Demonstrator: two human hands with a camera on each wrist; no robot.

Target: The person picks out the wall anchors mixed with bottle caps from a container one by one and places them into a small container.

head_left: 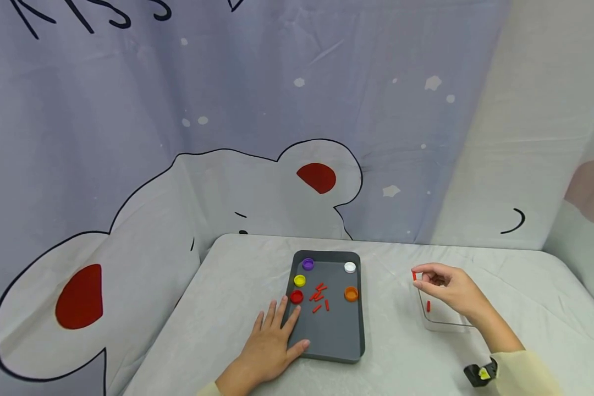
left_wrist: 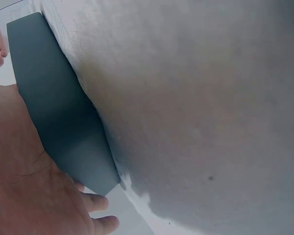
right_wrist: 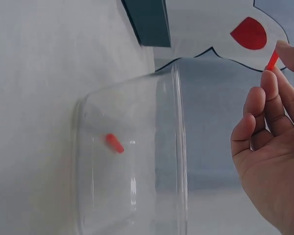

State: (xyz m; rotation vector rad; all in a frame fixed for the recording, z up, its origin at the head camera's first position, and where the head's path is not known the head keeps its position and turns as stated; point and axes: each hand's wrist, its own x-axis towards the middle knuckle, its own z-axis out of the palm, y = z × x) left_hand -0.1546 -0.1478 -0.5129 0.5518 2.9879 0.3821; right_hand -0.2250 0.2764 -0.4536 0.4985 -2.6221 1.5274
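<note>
One red stick (head_left: 413, 274) is pinched by the right hand (head_left: 452, 287) in the head view, a second red stick (head_left: 428, 306) lying below that nearer hand's fingers, long axis near-to-far; the left hand (head_left: 267, 349) spreads over the tray's (head_left: 329, 341) edge, and cropped black lettering (head_left: 80, 16) is unreadable. The left-wrist view shows that palm beside the tray; the right-wrist view, the second stick inside a clear container (right_wrist: 180, 122).

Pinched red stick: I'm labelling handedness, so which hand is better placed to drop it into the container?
Probably the right hand: it pinches the red stick near the clear container; the left hand lies at the gray tray.
</note>
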